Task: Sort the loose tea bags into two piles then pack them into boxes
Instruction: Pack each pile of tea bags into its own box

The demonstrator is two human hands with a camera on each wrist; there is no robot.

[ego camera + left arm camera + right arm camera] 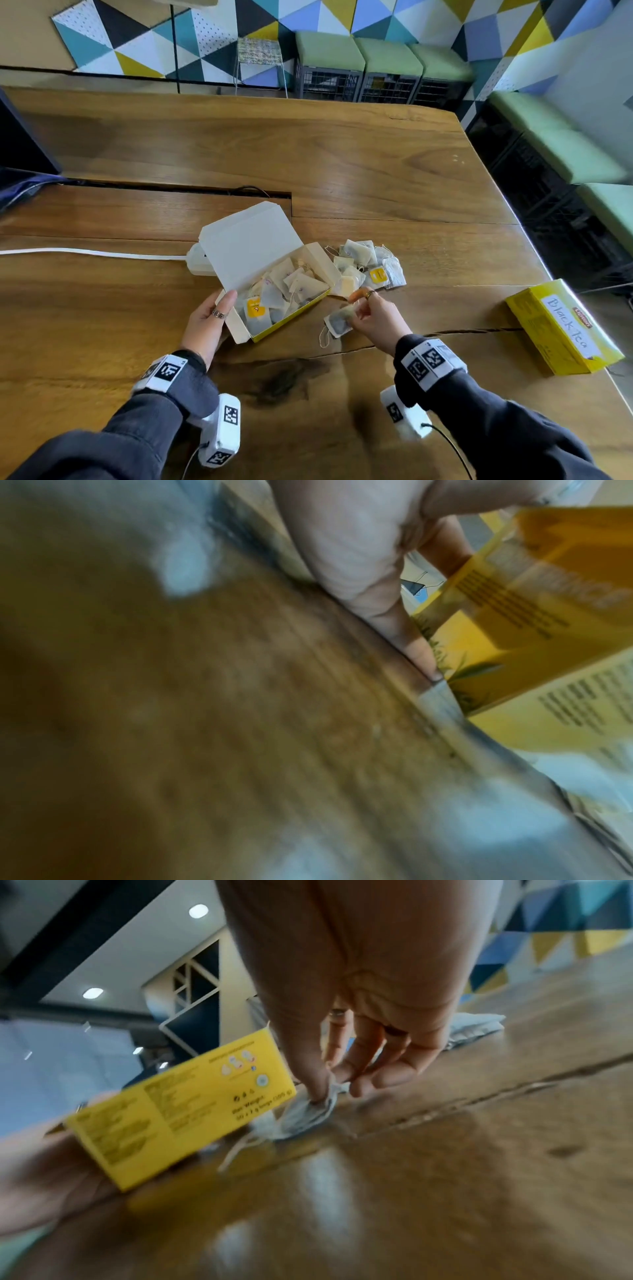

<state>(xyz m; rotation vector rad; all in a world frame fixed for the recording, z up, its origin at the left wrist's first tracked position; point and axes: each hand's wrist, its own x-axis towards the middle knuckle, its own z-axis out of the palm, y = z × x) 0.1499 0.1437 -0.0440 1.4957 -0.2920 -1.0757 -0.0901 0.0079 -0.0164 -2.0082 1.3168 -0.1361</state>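
Right hand (371, 317) pinches dark tea bag (339, 322), just right of open box (274, 287).
Left hand (209, 320) grips the box's near corner; bag's long axis points toward it.

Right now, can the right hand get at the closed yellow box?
Probably yes: the closed yellow box sits on the right hand's side with bare table between, though it pinches a tea bag.

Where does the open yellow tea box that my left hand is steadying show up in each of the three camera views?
Head: open yellow box at centre, lid up, tea bags inside.
Left wrist: right side, blurred, beside the fingers.
Right wrist: lower left, printed side facing the camera.
Shared landmark: the wooden table under the box.
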